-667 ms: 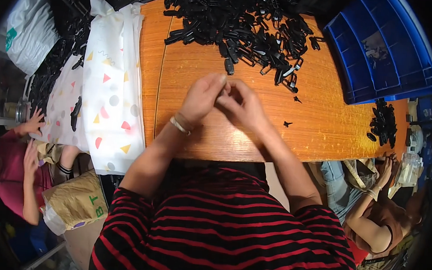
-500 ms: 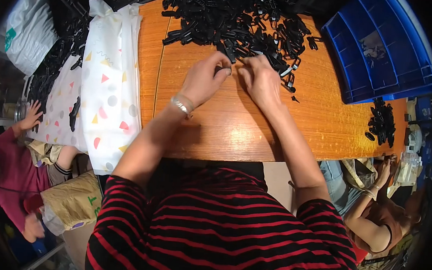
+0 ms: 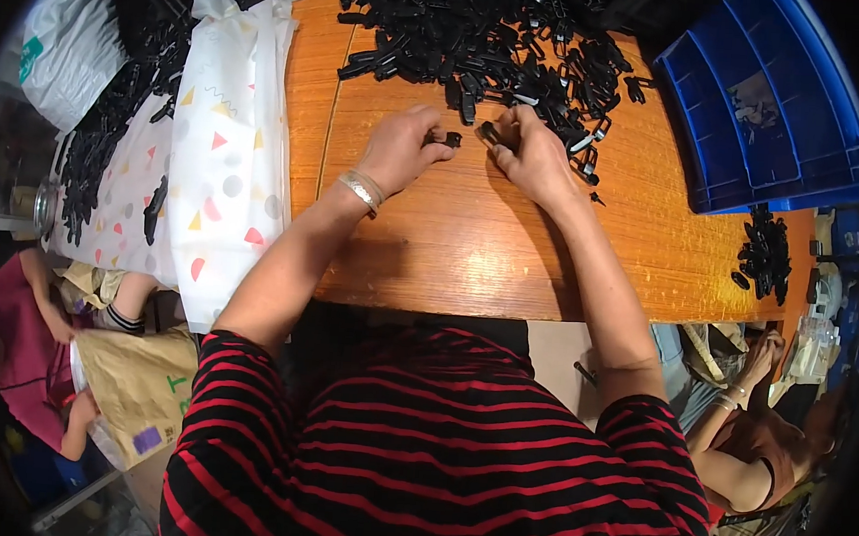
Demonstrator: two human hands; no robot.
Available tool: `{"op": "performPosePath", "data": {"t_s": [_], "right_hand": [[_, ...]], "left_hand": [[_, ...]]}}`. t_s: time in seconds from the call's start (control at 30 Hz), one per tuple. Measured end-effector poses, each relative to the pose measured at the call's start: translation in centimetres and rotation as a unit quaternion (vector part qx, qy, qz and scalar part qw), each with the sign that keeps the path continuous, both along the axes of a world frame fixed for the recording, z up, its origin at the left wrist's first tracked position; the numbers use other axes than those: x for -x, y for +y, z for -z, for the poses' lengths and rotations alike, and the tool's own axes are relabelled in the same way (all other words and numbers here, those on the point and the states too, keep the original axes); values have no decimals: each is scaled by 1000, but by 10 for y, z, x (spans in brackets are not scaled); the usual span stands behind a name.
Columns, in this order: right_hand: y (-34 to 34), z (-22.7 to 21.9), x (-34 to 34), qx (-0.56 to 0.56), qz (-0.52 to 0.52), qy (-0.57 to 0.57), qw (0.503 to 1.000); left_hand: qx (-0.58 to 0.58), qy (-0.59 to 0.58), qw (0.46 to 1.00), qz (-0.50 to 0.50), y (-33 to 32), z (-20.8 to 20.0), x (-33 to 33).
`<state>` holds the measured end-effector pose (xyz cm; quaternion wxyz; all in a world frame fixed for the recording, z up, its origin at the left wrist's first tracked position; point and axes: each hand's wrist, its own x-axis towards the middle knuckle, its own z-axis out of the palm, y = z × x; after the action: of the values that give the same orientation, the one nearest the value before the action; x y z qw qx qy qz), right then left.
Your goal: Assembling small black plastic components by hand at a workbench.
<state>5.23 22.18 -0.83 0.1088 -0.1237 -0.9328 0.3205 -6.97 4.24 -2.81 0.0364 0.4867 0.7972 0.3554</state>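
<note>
Between the thumb and fingers of my left hand (image 3: 404, 152) is a small black plastic piece (image 3: 452, 139). My right hand (image 3: 535, 161), a short gap away, pinches another black plastic piece (image 3: 489, 132). Both hands are just above the wooden table (image 3: 432, 238), at the near side of a large heap of black plastic parts (image 3: 446, 30). Some heap parts look like open rectangular frames, others like solid bars. A single black part (image 3: 466, 109) lies at the heap's near edge, between my hands. The exact shape of each held piece is partly hidden by my fingers.
A patterned white plastic sheet (image 3: 226, 154) covers the left side, with more black parts beyond it. At right stand a blue bin (image 3: 790, 104) and a small black pile (image 3: 765, 257). One person at left holds a brown bag (image 3: 132, 387); another sits at right (image 3: 746, 440).
My hands have moved slightly apart, and the black pieces in them show more plainly. The person at left has lowered a hand from the table to the brown bag. The view has shifted a little.
</note>
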Motion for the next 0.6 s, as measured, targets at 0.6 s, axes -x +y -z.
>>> {"op": "performPosePath", "data": {"t_s": [0.6], "right_hand": [[-78, -5, -23, 280, 16, 142, 949]], "left_hand": [[-318, -545, 774, -49, -40, -23, -60]]}}
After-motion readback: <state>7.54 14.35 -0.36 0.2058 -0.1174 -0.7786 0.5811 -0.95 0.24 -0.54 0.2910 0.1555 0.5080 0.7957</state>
